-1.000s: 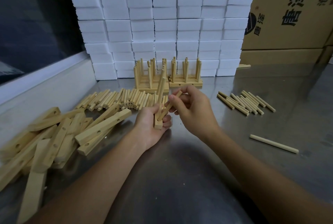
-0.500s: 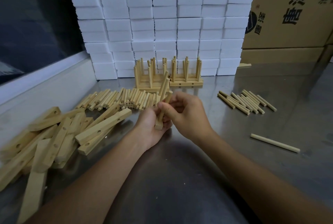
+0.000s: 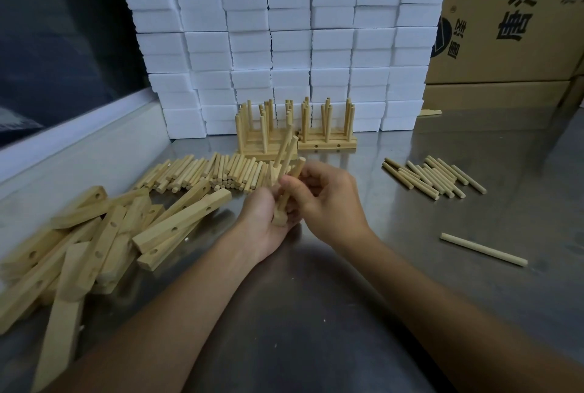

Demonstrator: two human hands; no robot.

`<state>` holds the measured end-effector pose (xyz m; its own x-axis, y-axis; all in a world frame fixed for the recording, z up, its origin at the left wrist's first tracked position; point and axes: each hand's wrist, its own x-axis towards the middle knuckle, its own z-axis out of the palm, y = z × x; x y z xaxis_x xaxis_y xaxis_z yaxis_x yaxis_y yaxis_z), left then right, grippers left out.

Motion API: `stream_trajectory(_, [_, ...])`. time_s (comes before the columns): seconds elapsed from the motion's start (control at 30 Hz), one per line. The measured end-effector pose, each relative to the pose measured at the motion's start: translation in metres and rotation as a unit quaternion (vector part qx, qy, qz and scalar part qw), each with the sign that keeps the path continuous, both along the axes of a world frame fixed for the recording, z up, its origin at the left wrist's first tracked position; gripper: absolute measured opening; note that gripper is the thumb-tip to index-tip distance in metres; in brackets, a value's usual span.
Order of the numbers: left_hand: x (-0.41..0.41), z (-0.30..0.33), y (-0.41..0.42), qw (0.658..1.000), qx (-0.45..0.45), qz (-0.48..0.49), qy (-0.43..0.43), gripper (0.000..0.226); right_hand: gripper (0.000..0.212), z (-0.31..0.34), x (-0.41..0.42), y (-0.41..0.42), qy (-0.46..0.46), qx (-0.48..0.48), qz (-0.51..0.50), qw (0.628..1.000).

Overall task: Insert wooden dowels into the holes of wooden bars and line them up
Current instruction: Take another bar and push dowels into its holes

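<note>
While a bar [image 3: 280, 214] is held on end in the curled fingers of the left hand [image 3: 264, 218], near the middle of the worktop [image 3: 316, 313], a dowel [image 3: 292, 182] is pinched between thumb and fingers of the right hand [image 3: 328, 200] and angled down towards the bar's face. Two dowels [image 3: 286, 149] appear to be seated in the bar already, though the hole being aimed at is hidden by the fingers.

Both pieces are judged light, stiff and dry, with plain unfinished wood that should not slip in a bare grip. The dowel is thin, so it is best pinched low, close to the entering end, where a push is less likely to bend or snap it; the bar is best gripped by its narrow sides, with the drilled face left uncovered. A snug fit is expected, so a slight twist may be needed.

Spare bars [image 3: 177, 222] are heaped towards the left edge, with their holes visible, and a pile of loose dowels [image 3: 205, 173] lies behind them. A smaller group of dowels [image 3: 433, 179] lies towards the right edge, and a single longer dowel [image 3: 483, 249] lies apart, nearer the front. Finished bars [image 3: 297, 136] with upright dowels are lined up at the back, against stacked white boxes [image 3: 284, 29]
</note>
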<state>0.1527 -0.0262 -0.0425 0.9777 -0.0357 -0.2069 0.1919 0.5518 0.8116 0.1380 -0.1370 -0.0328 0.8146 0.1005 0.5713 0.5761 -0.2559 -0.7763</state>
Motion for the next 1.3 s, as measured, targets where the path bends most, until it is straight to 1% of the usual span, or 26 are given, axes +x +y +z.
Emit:
stream_trajectory(0.23, [-0.005,0.005,-0.002,0.999,0.029,0.018,0.006,0.041,0.021,0.005,-0.001,-0.001,0.038,0.0,0.017,0.999])
stream_trajectory(0.4, [-0.005,0.006,-0.003,0.999,0.029,0.028,0.019,0.035,0.021,0.007,-0.001,-0.002,0.055,0.011,0.038,0.998])
stream_trajectory(0.5, [-0.007,0.006,-0.003,0.999,0.015,0.036,0.023,0.035,0.021,0.006,-0.001,-0.003,0.046,0.014,0.042,0.998])
stream_trajectory(0.6, [-0.01,0.008,-0.002,0.999,-0.019,0.023,0.027,0.034,0.02,0.001,-0.002,-0.004,0.028,0.017,0.038,0.999])
stream_trajectory(0.7, [-0.01,0.007,0.0,0.999,-0.035,0.004,0.019,0.035,0.017,-0.003,-0.002,-0.006,0.016,0.014,0.017,1.0])
stream_trajectory(0.8, [-0.009,0.008,0.001,0.997,-0.069,-0.007,0.022,0.033,0.016,-0.007,0.001,-0.01,-0.008,-0.005,-0.017,1.0])
stream_trajectory(0.87, [-0.008,0.007,0.001,0.998,-0.061,0.001,0.025,0.032,0.016,-0.008,0.006,-0.016,-0.003,0.01,-0.039,0.999])
stream_trajectory(0.93, [-0.006,0.006,0.001,0.998,-0.054,0.01,0.019,0.032,0.021,-0.008,0.011,-0.022,-0.006,0.026,-0.07,0.997])
stream_trajectory(1.07, [-0.007,0.006,0.002,0.998,-0.058,0.016,-0.014,0.027,0.023,-0.009,0.02,-0.035,-0.013,0.049,-0.114,0.992])
stream_trajectory(1.2, [-0.007,0.005,0.0,0.998,-0.031,0.04,-0.044,0.033,0.021,-0.009,0.026,-0.043,-0.031,0.062,-0.137,0.988])
stream_trajectory(1.3, [-0.007,0.005,0.0,0.996,-0.031,0.058,-0.052,0.037,0.019,-0.009,0.028,-0.046,-0.026,0.057,-0.149,0.987])
